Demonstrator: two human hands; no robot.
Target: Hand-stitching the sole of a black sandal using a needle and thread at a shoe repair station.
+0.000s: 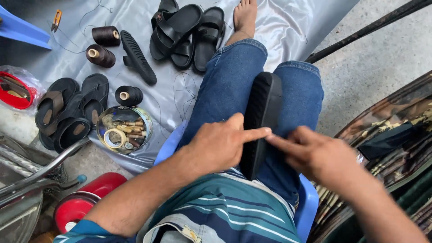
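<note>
The person sits on a blue chair (310,198) and keeps a black sandal (261,121) standing on its edge between the knees, on the jeans. The left hand (220,144) rests against the side of the sandal, the index finger stretched out along it and the other fingers curled. The right hand (315,153) points its fingertips to the same edge; whether they pinch something I cannot tell. On the grey sheet (288,27) lie more black sandals (184,31), dark thread spools (101,45) and a round tin (123,129) with small tools.
</note>
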